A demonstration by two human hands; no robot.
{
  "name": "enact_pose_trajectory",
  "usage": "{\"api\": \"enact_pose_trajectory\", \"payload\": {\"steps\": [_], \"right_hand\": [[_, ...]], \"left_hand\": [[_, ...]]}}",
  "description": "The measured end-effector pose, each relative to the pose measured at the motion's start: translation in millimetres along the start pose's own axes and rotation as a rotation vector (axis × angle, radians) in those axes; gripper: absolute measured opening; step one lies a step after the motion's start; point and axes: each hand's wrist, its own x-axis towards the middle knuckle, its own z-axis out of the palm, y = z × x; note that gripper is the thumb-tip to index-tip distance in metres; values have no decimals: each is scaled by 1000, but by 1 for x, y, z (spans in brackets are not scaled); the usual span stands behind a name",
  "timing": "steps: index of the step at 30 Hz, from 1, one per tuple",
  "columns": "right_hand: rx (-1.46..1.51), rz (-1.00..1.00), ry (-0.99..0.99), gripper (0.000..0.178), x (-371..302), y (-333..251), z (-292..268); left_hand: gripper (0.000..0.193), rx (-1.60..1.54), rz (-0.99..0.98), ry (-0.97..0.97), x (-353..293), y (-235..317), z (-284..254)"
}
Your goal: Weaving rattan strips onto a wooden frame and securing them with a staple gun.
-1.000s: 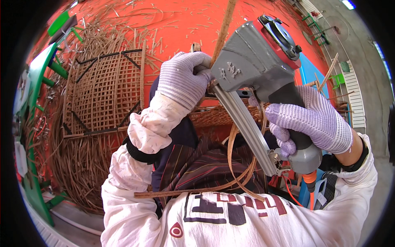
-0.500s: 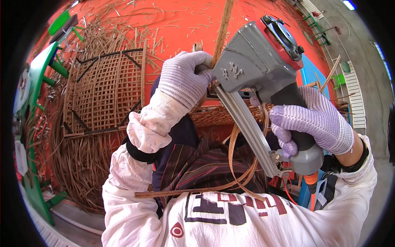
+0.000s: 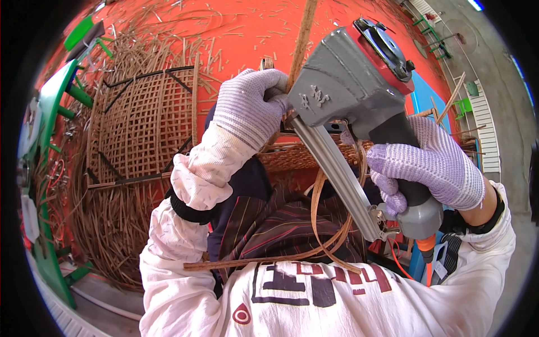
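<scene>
Nearest the camera is the person's white long-sleeved top [image 3: 314,303] with dark lettering, which fills the lower edge of the view. Over the lap, a thin rattan strip [image 3: 323,224] loops downward and runs left as a flat length just above the lettering. The right hand [image 3: 432,168], in a knitted lilac glove, is wrapped firmly around the dark handle of a grey pneumatic staple gun [image 3: 351,90]; its grip is clenched on the handle, and a finger lies in the trigger area, though whether it presses cannot be determined. An orange hose fitting [image 3: 426,244] hangs from the base of the handle. The tool's long metal magazine slants from lower right to upper left, with the nose meeting the work at the upper centre. The left hand [image 3: 250,109], in a matching glove, is closed beside the nose, grasping an upright rattan rod [image 3: 302,36] where it meets the woven basket rim [image 3: 292,157]; the exact contact is hidden by the glove and the tool. Further off, to the left, a flat woven lattice panel [image 3: 140,123] lies on a loose heap of rattan strands [image 3: 106,224]. Beyond is a red floor [image 3: 236,28] strewn with offcuts, and a green frame [image 3: 50,112] stands at the far left.
</scene>
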Motion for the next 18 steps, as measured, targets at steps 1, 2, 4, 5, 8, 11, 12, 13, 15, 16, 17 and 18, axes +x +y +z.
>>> {"api": "enact_pose_trajectory", "payload": {"steps": [1,2,4,5,8,11,12,13,15,16,17,18], "right_hand": [[0,0,-2,41,0,-1,2],[46,32,19,27,0,-3,3],[96,64,46,24,0,-2,3],[27,30,30,28,0,1,2],[-65,-13,-9,42,1,8,-1],[-55,-46,-27,42,-1,16,-3],[-4,-60,-33,41,0,22,-6],[44,-76,-45,40,0,26,-9],[116,-135,-51,37,-16,30,-10],[242,-144,31,34,-24,36,-9],[370,-149,135,32,-35,44,-10],[375,-227,184,30,-45,59,-16]], "left_hand": [[15,-1,-4,-7,0,0,-2],[15,2,-6,-7,-1,-2,-4],[20,106,38,-31,0,-5,-5],[20,103,44,-35,0,-4,-5],[19,61,1,-51,-1,2,-5],[16,-6,-9,-2,-2,0,-1],[17,18,-39,-9,-1,2,0],[19,47,-73,-11,-1,2,0],[22,-14,-107,-30,0,2,2],[25,-70,-167,-34,-6,-1,0],[25,-61,-162,-41,-8,-4,1],[28,-66,-127,5,-11,-9,1]]}}
